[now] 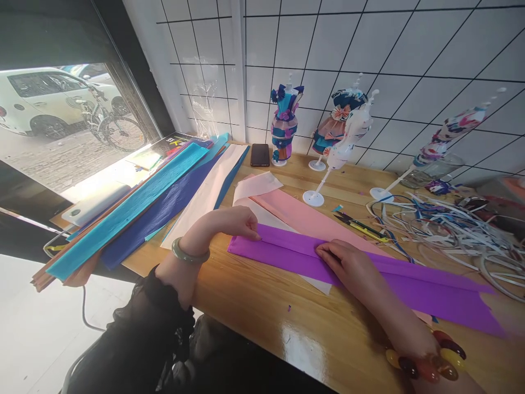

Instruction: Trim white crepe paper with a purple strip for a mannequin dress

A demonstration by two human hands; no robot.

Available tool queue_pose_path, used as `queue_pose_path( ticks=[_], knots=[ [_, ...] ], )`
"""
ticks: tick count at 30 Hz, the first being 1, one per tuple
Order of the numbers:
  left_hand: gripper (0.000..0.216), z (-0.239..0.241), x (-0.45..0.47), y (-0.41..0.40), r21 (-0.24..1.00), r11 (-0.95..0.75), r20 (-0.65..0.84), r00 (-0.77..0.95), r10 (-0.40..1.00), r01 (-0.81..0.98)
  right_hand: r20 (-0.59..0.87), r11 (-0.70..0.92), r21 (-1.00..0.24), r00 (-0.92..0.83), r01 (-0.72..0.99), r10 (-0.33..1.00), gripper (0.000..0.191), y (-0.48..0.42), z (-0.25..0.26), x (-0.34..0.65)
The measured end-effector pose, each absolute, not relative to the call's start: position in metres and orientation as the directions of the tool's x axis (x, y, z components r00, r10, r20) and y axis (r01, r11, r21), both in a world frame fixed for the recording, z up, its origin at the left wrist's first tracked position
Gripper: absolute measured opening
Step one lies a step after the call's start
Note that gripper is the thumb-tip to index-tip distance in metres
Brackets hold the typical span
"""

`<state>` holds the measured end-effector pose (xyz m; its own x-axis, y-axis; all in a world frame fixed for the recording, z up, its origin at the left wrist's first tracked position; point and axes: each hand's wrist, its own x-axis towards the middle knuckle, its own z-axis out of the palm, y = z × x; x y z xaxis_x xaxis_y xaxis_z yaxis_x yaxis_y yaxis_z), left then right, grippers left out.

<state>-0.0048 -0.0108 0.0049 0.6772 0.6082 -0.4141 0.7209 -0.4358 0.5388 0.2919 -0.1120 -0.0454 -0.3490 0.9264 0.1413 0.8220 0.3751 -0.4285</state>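
Observation:
A long strip of purple crepe paper point(283, 260) lies across the table with a lengthwise fold along its upper side. My left hand point(235, 223), with a jade-coloured bangle on the wrist, pinches the upper edge near the strip's left end. Farther right, my right hand point(344, 261) has its fingertips pressed together on the edge of the folded flap. Its wrist wears a bracelet of large beads. Under and behind the purple strip lie a pink paper strip point(303, 210) and a pale paper sheet point(262, 186), both partly covered.
Blue paper strips point(135, 202) and cream paper point(209, 191) overlap at the left. A phone point(260, 155) and several small dressed mannequins point(284, 123) stand or lie near the tiled wall. At right are a yellow-black cutter point(363, 227) and tangled ribbons point(447, 230).

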Motion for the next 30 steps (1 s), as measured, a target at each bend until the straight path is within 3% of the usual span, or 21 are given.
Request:
queue_pose_path(
  ticks=[9, 30],
  knots=[
    [0.018, -0.008, 0.02, -0.019, 0.541, -0.609, -0.219, 0.796, 0.565, 0.581, 0.143, 0.374, -0.411, -0.346, 0.832, 0.927, 0.026, -0.112, -0.043, 0.289],
    [0.025, -0.001, 0.022, -0.023, 0.543, -0.534, -0.269, 0.737, 0.621, 0.648, 0.136, 0.377, -0.339, -0.351, 0.862, 0.926, 0.026, -0.107, -0.045, 0.286]
  ],
)
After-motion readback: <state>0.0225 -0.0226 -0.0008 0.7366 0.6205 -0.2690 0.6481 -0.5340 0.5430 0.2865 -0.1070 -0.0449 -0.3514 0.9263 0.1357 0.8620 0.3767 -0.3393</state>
